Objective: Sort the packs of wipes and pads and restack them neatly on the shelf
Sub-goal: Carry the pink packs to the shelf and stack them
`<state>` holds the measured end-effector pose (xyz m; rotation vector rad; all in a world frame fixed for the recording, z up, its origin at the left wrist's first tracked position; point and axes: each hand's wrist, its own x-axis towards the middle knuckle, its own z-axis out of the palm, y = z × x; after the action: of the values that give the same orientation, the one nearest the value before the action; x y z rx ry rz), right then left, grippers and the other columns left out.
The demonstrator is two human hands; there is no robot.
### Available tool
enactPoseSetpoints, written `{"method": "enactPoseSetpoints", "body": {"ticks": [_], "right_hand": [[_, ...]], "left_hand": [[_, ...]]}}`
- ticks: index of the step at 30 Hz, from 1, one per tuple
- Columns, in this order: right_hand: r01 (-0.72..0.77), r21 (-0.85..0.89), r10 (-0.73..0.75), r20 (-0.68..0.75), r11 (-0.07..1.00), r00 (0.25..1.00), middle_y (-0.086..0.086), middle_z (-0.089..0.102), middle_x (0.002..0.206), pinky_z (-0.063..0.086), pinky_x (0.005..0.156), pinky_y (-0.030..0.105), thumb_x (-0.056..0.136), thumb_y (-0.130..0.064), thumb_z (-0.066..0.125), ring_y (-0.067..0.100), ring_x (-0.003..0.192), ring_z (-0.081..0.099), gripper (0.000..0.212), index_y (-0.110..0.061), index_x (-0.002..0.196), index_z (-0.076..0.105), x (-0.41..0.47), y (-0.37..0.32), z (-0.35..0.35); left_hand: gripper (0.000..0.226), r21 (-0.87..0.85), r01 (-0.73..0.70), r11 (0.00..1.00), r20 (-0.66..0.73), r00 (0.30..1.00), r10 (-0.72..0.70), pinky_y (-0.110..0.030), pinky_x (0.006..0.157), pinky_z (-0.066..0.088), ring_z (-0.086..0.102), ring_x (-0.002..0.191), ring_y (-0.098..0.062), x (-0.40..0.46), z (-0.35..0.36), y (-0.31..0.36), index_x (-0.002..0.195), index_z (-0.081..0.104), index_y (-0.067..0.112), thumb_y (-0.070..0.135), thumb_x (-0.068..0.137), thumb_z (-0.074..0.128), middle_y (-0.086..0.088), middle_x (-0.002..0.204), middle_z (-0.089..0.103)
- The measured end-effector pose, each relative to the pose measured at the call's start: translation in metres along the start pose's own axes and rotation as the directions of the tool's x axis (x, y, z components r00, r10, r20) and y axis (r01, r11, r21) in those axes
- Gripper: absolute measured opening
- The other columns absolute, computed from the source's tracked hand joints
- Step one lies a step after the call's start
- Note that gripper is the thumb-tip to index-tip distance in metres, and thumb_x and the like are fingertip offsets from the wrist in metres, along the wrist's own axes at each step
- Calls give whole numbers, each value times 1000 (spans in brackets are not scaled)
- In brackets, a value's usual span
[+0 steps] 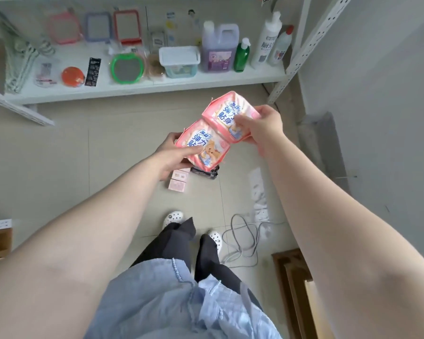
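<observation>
I stand facing the shelf, which runs across the top of my view, and I hold one pink pack of pads in each hand out in front of me, above the floor. My left hand grips the near pack by its left edge, thumb on the printed face and fingers curled behind. My right hand pinches the far pack by its right side, thumb across the front. The two packs touch corner to corner and make one slanted line, rising from lower left to upper right, so their shared long axis points roughly at the right end of the shelf, where the bottles stand.

The far pack in my right hand lies nearer the shelf board, so I judge that hand should lead; the left follows. The packs match, so they belong in one stack. More small pink packs and a dark pack lie on the floor right below my left hand, not yet picked up.
</observation>
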<state>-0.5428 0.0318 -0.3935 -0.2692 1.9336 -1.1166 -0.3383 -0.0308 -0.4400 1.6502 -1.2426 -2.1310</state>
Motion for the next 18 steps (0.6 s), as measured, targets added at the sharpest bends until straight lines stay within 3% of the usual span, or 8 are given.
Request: {"method": "enactPoseSetpoints", "body": {"ticks": [3, 8, 15, 18], "right_hand": [[16, -51, -14, 48, 999, 999, 11, 73, 91, 61, 65, 46, 74, -12, 83, 23, 71, 74, 35, -9, 96, 55, -11, -8, 45], [49, -113, -38, 97, 992, 995, 9, 73, 93, 62, 66, 44, 72, -16, 84, 23, 73, 74, 35, -11, 94, 57, -26, -33, 146], [86, -108, -55, 262, 990, 963, 10, 71, 98, 59, 54, 32, 76, -12, 81, 18, 68, 71, 40, -9, 108, 58, -56, -106, 307], [132, -143, -83, 306, 981, 948, 11, 71, 95, 59, 54, 33, 76, -10, 81, 17, 64, 71, 37, -9, 106, 58, -63, -141, 357]], "left_hand": [[68, -33, 9, 999, -39, 999, -10, -33, 76, 59, 69, 98, -20, -7, -46, -4, 130, 42, 16, 14, 74, 81, -5, 120, 64], [63, -140, -4, 990, -71, 997, -6, -27, 68, 60, 69, 92, -16, -16, -140, 4, 127, 42, 14, 14, 76, 79, -5, 117, 64], [60, -226, -47, 973, -105, 994, 24, -31, 75, 59, 70, 97, -20, -36, -309, 43, 123, 44, 10, 21, 76, 80, -9, 116, 66], [49, -248, -95, 964, -130, 989, 64, -31, 73, 59, 70, 95, -20, -42, -361, 66, 115, 46, 13, 21, 78, 78, -8, 114, 67]]}}
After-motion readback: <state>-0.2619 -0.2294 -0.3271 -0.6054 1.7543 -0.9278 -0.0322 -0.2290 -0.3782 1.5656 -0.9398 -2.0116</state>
